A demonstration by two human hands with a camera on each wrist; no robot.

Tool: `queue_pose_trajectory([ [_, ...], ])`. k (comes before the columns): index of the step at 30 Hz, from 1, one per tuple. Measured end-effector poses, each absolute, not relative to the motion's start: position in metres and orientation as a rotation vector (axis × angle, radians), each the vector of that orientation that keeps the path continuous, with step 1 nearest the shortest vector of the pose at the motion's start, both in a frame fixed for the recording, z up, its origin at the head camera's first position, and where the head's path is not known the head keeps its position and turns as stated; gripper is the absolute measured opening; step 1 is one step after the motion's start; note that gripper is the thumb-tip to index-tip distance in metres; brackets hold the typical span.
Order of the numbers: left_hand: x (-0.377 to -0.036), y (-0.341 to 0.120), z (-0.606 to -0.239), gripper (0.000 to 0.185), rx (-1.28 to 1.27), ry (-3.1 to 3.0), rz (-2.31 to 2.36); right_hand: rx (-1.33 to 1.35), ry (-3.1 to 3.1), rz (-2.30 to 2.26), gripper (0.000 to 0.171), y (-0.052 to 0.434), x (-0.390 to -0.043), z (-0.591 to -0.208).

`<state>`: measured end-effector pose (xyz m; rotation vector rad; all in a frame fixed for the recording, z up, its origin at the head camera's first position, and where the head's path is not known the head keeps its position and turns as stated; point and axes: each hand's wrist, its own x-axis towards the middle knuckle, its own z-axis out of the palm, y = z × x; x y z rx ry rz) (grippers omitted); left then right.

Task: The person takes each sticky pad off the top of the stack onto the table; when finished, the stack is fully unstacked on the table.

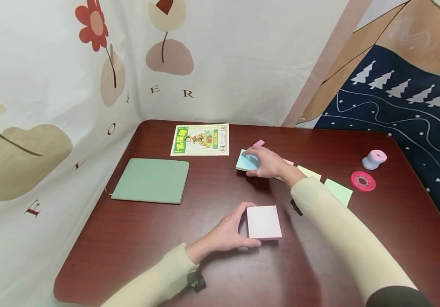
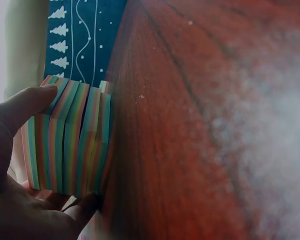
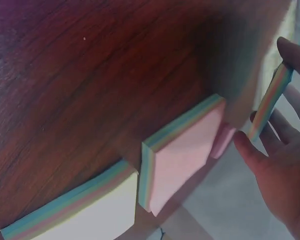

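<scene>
Toward the front of the table, my left hand [image 1: 225, 232] grips a stack of sticky note pads [image 1: 263, 222] from its left side, thumb and fingers on opposite edges. The top sheet is pale pink; the left wrist view shows several pads with rainbow-striped edges in the stack [image 2: 65, 145]. Farther back, my right hand [image 1: 268, 163] pinches a blue-topped sticky note pad [image 1: 245, 161] by its edges. In the right wrist view this pad [image 3: 271, 102] appears edge-on between thumb and fingers. Beside it lies a pink-topped pad [image 3: 187, 155], largely hidden by my right hand in the head view.
A yellow pad [image 1: 311, 172] and a green pad [image 1: 338, 192] lie partly behind my right forearm. A small pink block [image 1: 259, 143] lies beyond my right hand. Farther right are a pink-white spool [image 1: 374, 160] and red ring [image 1: 363, 181]; left, a booklet [image 1: 200, 140] and green mat [image 1: 150, 181].
</scene>
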<state>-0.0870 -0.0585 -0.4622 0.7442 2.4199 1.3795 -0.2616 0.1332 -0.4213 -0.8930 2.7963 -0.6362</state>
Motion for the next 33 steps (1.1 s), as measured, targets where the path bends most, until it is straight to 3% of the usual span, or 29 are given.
queue_pose_trajectory([
  [22, -0.087, -0.058, -0.461, 0.082, 0.752, 2.421, 1.367, -0.846, 2.788, -0.432, 0.067, 0.120, -0.269, -0.438],
  [33, -0.086, -0.057, -0.461, 0.085, 0.764, 2.421, 1.378, -1.060, 2.710, -0.728, 0.052, 0.147, -0.217, -0.397],
])
